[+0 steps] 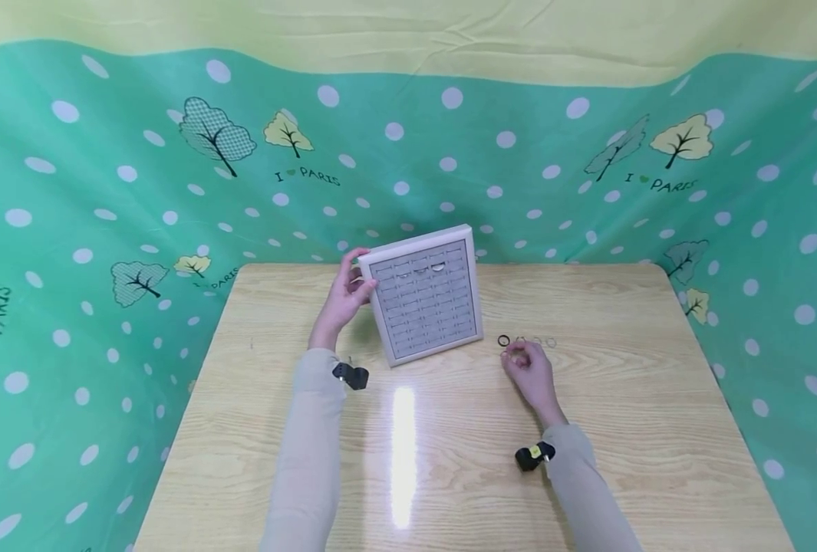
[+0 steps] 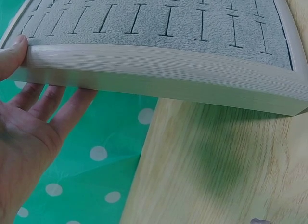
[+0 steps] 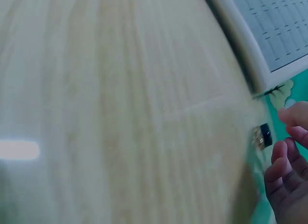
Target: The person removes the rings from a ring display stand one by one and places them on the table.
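Note:
A ring display tray [image 1: 425, 299], with a pale frame and grey slotted foam, stands tilted up on the table. Several rings sit in its upper slots, among them a shiny ring [image 1: 438, 267]. My left hand [image 1: 342, 303] grips the tray's upper left edge, thumb in front and fingers behind; the left wrist view shows this hand [image 2: 36, 113] on the frame. To the right of the tray, my right hand [image 1: 532, 372] is over the table with fingers bent, close to a black ring [image 1: 504, 340]. Whether its fingertips [image 3: 284, 115] pinch a ring is too blurred to tell.
Beyond the right hand, more small rings [image 1: 551, 342] lie in a row with the black one. The wooden table [image 1: 622, 383] ends at a green dotted cloth [image 1: 394, 169] hanging behind and at both sides. A bright light reflection [image 1: 403, 460] crosses the table's front.

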### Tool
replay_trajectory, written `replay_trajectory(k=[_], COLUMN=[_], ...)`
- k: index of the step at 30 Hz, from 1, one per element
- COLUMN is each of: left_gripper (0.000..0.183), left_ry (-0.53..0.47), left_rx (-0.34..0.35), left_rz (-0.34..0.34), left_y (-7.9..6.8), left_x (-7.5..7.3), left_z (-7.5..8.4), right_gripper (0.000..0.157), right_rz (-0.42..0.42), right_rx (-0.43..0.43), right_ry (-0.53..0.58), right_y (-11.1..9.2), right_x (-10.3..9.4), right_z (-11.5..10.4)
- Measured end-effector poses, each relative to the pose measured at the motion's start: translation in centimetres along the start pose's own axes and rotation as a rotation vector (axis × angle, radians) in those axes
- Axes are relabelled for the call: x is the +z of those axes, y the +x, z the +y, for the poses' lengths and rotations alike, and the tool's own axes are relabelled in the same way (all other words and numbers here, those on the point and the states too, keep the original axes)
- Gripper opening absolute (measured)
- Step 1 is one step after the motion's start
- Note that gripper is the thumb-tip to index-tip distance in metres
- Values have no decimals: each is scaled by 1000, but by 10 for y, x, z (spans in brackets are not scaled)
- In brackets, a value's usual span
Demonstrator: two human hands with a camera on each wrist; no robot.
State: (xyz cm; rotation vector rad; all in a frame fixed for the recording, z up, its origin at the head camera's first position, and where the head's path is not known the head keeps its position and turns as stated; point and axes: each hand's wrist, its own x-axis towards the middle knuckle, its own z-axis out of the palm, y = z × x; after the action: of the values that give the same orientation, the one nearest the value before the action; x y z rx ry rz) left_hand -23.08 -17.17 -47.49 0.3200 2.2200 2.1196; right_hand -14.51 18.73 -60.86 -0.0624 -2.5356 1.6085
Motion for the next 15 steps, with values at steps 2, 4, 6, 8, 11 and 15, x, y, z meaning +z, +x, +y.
replay_trajectory(k=[2, 4, 6, 8, 11, 15], left_gripper=[58, 58, 58, 57, 57, 57], left_ry=[-3, 5, 17, 28, 28, 24], left_rx=[0, -1, 3, 11, 18, 17], left_rz=[4, 9, 15, 17, 16, 20], left_y=[3, 4, 5, 5, 5, 4], left_x=[-2, -3, -2, -2, -2, -2], left_z=[-7, -12, -14, -15, -14, -15], right_gripper=[25, 27, 28, 27, 27, 27], right_rz=[0, -1, -3, -2, -8, -17], right_rx=[3, 8, 11, 12, 7, -22], right_ry=[28, 45, 59, 74, 82, 81], right_y=[1, 4, 6, 9, 13, 19], right_x=[0, 1, 1, 1, 2, 3], right_z=[-6, -11, -17, -24, -32, -47])
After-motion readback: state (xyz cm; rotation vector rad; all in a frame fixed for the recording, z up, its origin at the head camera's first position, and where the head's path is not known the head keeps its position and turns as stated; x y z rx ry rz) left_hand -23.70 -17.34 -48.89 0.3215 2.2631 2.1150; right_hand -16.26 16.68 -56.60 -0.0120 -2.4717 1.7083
